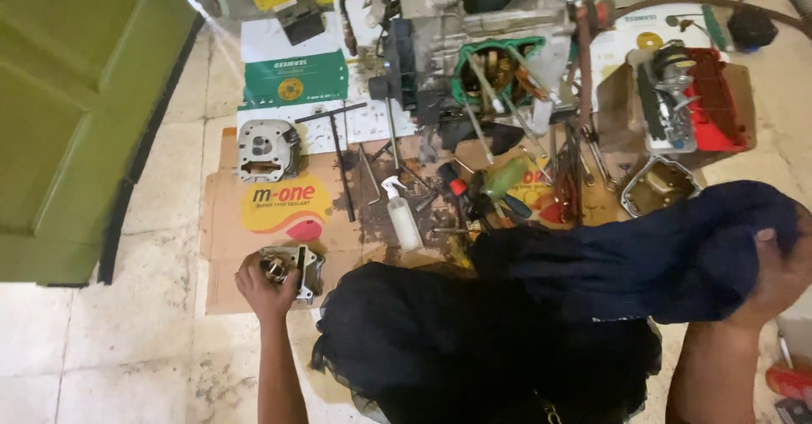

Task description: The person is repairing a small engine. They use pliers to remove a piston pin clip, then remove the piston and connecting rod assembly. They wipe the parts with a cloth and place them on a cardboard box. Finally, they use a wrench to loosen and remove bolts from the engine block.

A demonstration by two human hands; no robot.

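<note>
The person's left hand (pixel 264 287) reaches forward on a straight, bare forearm, fingers curled down and closed around something, knuckles facing the camera. The right hand (pixel 778 263) sits at the frame's right edge, forearm bent upward, fingers closed in a grip, thumbnail showing.

Small engine repair workshop, floor level. Beyond left hand (pixel 266 289): flattened cardboard sheet (pixel 228 229) on stained tile floor (pixel 127 331), oil-soaked, serving as work mat. Ahead of both hands: stripped engine block (pixel 482 43) with open casing, cylinder head (pixel 266 149), T-handle wrench (pixel 338 157), screwdrivers, squeeze bottle (pixel 402 217). Ahead of right hand (pixel 774 263): red parts tray (pixel 715 102), metal cover (pixel 660 185). Far left: green door (pixel 76 111).
</note>
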